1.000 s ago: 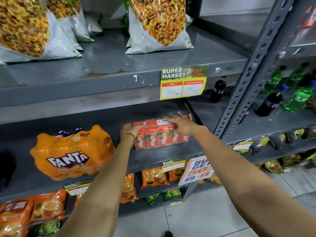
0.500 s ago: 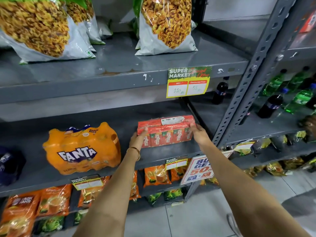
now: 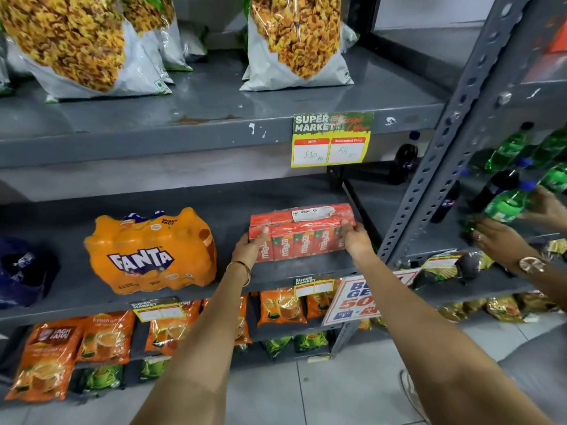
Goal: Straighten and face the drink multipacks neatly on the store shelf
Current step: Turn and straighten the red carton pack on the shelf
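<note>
A red Maaza carton multipack [image 3: 302, 236] stands on the grey middle shelf [image 3: 285, 269], its labels facing me. My left hand [image 3: 251, 247] grips its left end and my right hand [image 3: 356, 239] grips its right end. To the left on the same shelf sits an orange Fanta multipack [image 3: 150, 251], turned slightly, logo forward. A dark blue pack [image 3: 23, 271] lies at the far left edge, partly cut off.
Snack bags [image 3: 299, 41] stand on the shelf above, with a yellow price tag [image 3: 332, 139] on its edge. Orange tea pouches [image 3: 98, 335] fill the lower shelf. A slotted upright post [image 3: 435, 161] divides the bays. Another person's hands [image 3: 503, 240] handle green bottles [image 3: 507, 204] at right.
My hands shifted from on top of the red pack to gripping its two ends. Another person's hands have come into view at the right bay.
</note>
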